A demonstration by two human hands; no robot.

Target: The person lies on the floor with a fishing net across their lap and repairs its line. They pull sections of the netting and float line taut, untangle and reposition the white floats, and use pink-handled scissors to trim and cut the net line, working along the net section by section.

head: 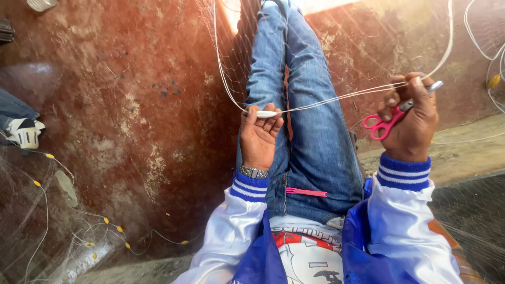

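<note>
Clearly, our left hand (259,138) pinched a white netting needle (265,113), its length pointing right along the taut lines (342,98). Our right hand (410,118) gripped pink scissors (386,123) at the lines' far end, blades seemingly shut.

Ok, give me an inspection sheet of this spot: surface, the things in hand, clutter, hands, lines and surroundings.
Surface: worn reddish floor, stained and patchy.
Job's things: white netting needle and taut white twine; pink-handled scissors.
Clutter: fine net with yellow floats heaped on the floor at lower left.
Grips: left hand pinches the needle; right hand holds scissors and twine.
Cables: nothing seen apart from twine and net lines.
Surroundings: person's own crossed legs in jeans; another person's shoe at the left edge.
</note>
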